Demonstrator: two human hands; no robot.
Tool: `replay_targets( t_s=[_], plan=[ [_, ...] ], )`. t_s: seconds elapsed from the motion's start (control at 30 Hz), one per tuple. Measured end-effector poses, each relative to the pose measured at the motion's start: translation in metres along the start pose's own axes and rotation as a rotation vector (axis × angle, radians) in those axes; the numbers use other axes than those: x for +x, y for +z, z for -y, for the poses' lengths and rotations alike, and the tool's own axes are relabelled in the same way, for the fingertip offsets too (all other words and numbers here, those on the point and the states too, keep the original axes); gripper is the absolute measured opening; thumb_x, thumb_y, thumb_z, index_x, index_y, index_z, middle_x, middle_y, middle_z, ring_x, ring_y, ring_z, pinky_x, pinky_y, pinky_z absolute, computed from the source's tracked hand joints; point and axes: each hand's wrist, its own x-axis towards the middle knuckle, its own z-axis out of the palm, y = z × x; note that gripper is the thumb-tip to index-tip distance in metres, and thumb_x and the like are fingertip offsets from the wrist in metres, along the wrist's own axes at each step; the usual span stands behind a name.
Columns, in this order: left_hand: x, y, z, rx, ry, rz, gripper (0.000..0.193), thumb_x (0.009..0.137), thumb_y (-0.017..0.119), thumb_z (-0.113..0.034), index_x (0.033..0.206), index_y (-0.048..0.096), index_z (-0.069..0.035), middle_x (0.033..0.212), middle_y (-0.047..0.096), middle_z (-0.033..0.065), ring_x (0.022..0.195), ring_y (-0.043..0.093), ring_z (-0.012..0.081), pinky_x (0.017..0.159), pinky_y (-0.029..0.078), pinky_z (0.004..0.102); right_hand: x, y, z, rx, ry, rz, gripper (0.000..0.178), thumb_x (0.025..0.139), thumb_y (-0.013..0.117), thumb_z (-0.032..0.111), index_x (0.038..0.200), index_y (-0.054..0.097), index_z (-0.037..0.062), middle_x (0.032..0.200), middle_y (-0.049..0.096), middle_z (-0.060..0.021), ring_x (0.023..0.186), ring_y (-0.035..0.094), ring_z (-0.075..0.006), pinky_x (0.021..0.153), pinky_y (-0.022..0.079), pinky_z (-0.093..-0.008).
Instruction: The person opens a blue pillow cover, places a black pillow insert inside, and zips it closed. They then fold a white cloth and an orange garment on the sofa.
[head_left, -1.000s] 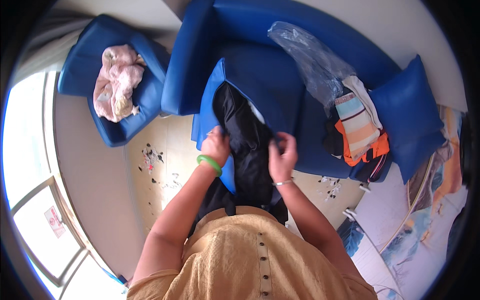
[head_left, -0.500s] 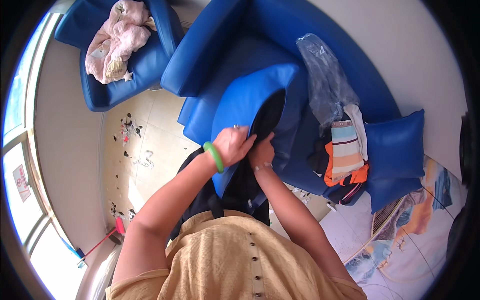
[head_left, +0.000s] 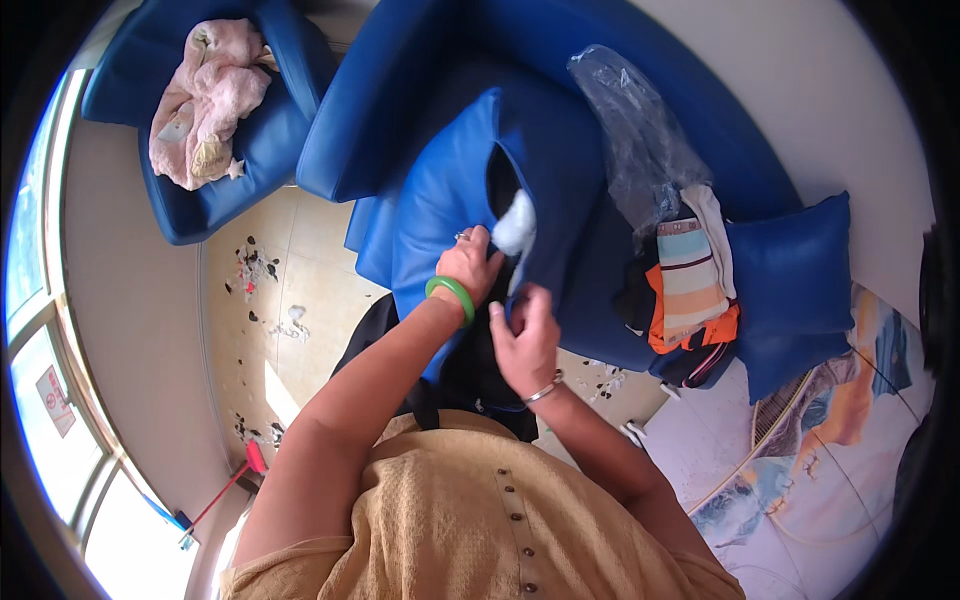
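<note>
Blue sofa ahead; forearms converge, left hand and right hand gripping opened blue cover.

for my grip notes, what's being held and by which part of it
The open cushion, by its slit's edges: left hand on the left edge, right hand apparently on the right, lower down.

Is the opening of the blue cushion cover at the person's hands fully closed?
No, the blue cushion cover gapes beyond the left hand, with white stuffing showing at the opening.
</note>
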Motion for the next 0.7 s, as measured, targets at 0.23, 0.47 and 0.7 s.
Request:
replay_targets(
  t_s=[0.23, 0.47, 0.7],
  plan=[
    [-0.004, -0.035, 0.030, -0.487, 0.019, 0.258, 0.046, 0.094, 0.052, -0.042, 0.097, 0.056, 0.003, 0.085, 0.059, 0.0194, 0.079, 0.055, 0.0303, 0.076, 0.047, 0.0378, -0.005, 0.047, -0.034, 0.028, -0.123, 0.154, 0.059, 0.086, 0.060, 0.011, 0.134, 0.033, -0.0101, 0.101, 0.056, -0.0242, 0.090, 0.058, -0.0380, 0.081, 0.047, -0.0424],
    [0.010, -0.016, -0.007, -0.097, 0.078, 0.036, 0.046, 0.086, 0.066, -0.033, 0.103, 0.058, 0.008, 0.096, 0.062, 0.0295, 0.089, 0.061, 0.0439, 0.078, 0.050, 0.0450, 0.016, -0.013, -0.022, 0.128, -0.056, 0.384, 0.050, 0.083, 0.066, 0.011, 0.127, 0.047, -0.0032, 0.093, 0.057, -0.0149, 0.082, 0.059, -0.0281, 0.073, 0.049, -0.0368],
    [0.035, -0.012, -0.015, -0.078, 0.142, 0.150, 0.048, 0.090, 0.063, -0.034, 0.111, 0.061, 0.009, 0.094, 0.068, 0.0260, 0.087, 0.066, 0.0383, 0.084, 0.051, 0.0389, -0.023, -0.094, -0.004, -0.137, -0.436, 0.793, 0.016, 0.073, 0.067, 0.005, 0.089, 0.067, 0.0078, 0.093, 0.058, -0.0056, 0.093, 0.058, -0.0234, 0.081, 0.047, -0.0354]
  ],
)
